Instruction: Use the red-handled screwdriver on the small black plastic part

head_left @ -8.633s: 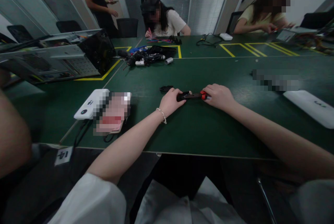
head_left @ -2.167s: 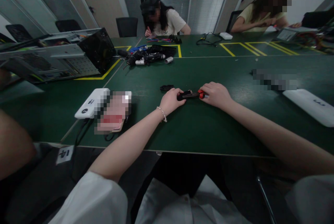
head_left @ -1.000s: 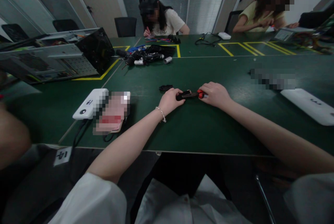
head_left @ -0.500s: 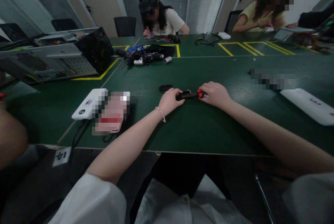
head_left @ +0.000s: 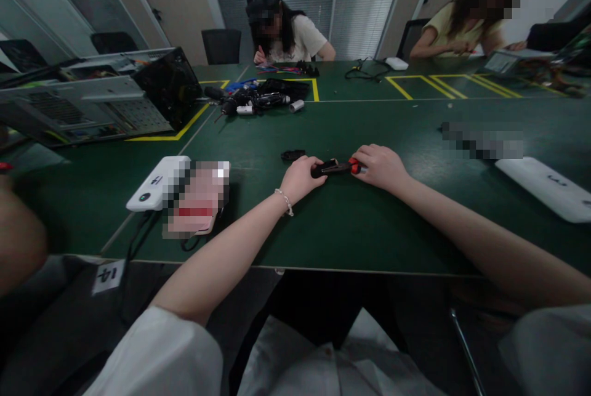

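Note:
My left hand [head_left: 300, 177] is closed around a small black plastic part [head_left: 322, 169], low over the table in front of me. In my right hand [head_left: 381, 165] I grip pliers with red handles [head_left: 354, 165]. Their dark jaws point left and meet the black part; whether they bite on it is too small to tell. Just behind my left hand lies another small black piece [head_left: 293, 154] on the green table [head_left: 360, 223].
To the left lie a white power bank [head_left: 159, 183] and a blurred pink phone [head_left: 196, 205] with black cable. An open computer case [head_left: 92, 100] stands farther left. Beyond are a drill [head_left: 233, 100] and loose parts. Another white device [head_left: 545, 183] lies right. Two people sit opposite.
Both hands, the pliers and the black part stay in nearly the same place. At the left edge, another person's arm has shifted slightly.

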Action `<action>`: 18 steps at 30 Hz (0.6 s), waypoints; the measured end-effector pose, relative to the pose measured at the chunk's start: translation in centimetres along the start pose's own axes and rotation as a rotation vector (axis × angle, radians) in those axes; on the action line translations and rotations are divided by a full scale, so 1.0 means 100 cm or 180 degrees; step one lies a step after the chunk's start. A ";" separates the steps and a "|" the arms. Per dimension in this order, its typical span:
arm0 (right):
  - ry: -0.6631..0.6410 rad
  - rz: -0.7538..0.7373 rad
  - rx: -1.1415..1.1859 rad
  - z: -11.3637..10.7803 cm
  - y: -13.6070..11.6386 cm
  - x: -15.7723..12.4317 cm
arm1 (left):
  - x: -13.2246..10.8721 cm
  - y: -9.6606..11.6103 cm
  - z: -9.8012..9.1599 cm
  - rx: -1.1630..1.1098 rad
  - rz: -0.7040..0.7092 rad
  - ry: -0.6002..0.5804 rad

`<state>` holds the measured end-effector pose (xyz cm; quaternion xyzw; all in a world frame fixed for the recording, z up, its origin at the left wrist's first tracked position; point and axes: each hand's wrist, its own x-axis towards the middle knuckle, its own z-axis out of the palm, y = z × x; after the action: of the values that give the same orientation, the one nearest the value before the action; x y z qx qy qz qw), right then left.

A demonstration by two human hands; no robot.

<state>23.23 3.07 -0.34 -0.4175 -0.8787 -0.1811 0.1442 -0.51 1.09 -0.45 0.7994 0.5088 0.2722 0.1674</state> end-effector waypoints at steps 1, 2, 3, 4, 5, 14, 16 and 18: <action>0.0015 0.0007 0.0000 0.000 0.000 0.000 | 0.000 0.000 0.000 0.0004 -0.0009 -0.0006; 0.0029 0.0008 0.0001 -0.001 -0.001 0.000 | 0.000 0.000 0.000 0.0008 -0.0018 -0.0012; 0.0040 0.0003 0.0000 -0.001 -0.001 0.000 | 0.000 0.000 0.000 0.0012 -0.0023 -0.0016; 0.0049 -0.0004 -0.0003 -0.001 -0.002 0.000 | 0.000 0.000 0.000 0.0017 -0.0025 -0.0015; 0.0051 -0.0013 -0.0007 -0.002 -0.002 0.001 | 0.001 -0.001 0.001 0.0022 -0.0020 -0.0014; -0.0008 -0.0023 -0.0089 -0.001 -0.002 0.000 | 0.000 0.000 0.001 0.0071 -0.0040 -0.0030; -0.0013 -0.0015 -0.0057 0.000 -0.001 0.000 | 0.000 0.000 0.001 0.0056 -0.0027 -0.0031; -0.0018 -0.0011 -0.0031 0.001 -0.001 0.000 | 0.000 0.000 0.001 0.0039 -0.0022 -0.0034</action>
<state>23.17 3.05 -0.40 -0.4172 -0.8789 -0.1845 0.1394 -0.47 1.13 -0.52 0.8000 0.5123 0.2642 0.1662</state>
